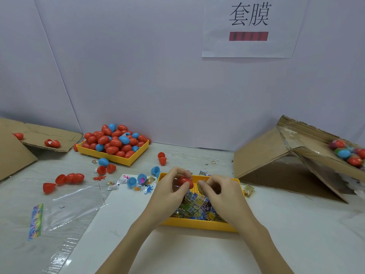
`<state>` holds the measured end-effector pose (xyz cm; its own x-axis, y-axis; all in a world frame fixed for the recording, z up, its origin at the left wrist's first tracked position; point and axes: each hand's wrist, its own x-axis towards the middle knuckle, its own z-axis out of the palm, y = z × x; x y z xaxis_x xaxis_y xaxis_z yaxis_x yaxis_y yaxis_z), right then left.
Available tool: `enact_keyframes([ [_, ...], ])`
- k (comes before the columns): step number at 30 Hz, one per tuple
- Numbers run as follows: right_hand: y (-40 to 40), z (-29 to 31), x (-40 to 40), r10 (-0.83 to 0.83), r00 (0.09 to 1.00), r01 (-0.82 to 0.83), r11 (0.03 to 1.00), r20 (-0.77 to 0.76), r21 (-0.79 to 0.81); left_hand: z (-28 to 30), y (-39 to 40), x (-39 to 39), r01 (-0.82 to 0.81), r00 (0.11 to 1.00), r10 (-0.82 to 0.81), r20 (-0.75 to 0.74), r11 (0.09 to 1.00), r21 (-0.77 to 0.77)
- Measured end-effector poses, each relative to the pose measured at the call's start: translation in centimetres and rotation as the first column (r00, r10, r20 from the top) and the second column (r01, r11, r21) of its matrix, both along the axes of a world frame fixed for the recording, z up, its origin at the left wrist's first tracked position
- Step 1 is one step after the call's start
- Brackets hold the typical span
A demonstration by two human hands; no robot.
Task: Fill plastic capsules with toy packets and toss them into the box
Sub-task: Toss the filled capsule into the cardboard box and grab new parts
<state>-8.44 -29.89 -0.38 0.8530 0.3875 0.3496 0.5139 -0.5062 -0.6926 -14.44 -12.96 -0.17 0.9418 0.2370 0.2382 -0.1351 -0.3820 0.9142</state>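
While both hands work above the yellow plastic tray of toy packets | left hand grips red plastic capsule | right hand pinches a folded toy packet just beside it.

box cut off at right edge, packet mostly hidden by right hand, packet print unreadable

- You face a white paper sheet on the wall, printed "套膜" in black.
- Below it sits a red bar, its marks too blurred to read.
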Motion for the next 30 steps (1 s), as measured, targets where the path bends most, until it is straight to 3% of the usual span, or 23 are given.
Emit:
enact_keyframes([
  [8, 0.22, 0.18, -0.44, 0.051, 0.999, -0.051, 0.999, -0.007, -0.017, 0.03, 0.13, -0.06, 0.076, 0.991, -0.068, -0.116, 0.995, 0.058],
  [13, 0.35, 0.22, -0.67, 0.072, 0.997, -0.071, 0.997, -0.035, 0.036, -0.36, -0.06, -0.04, 0.101, 0.991, -0.08, -0.106, 0.971, 0.215],
  [17, 0.73, 0.43, -0.68, 0.064, 0.968, -0.022, 0.984, -0.242, 0.174, -0.37, 0.2, -0.02, 0.016, 1.0, -0.016, -0.003, 0.988, 0.151],
  [20, 0.82, 0.63, -0.56, 0.195, 0.911, -0.073, 0.943, -0.364, 0.325, -0.28, 0.34, -0.05, -0.02, 0.998, 0.013, 0.067, 0.994, 0.108],
  [30, 0.57, 0.69, -0.62, 0.171, 0.928, -0.037, 0.927, -0.332, 0.373, -0.09, 0.13, -0.08, -0.031, 0.997, 0.026, 0.072, 0.997, 0.065],
])
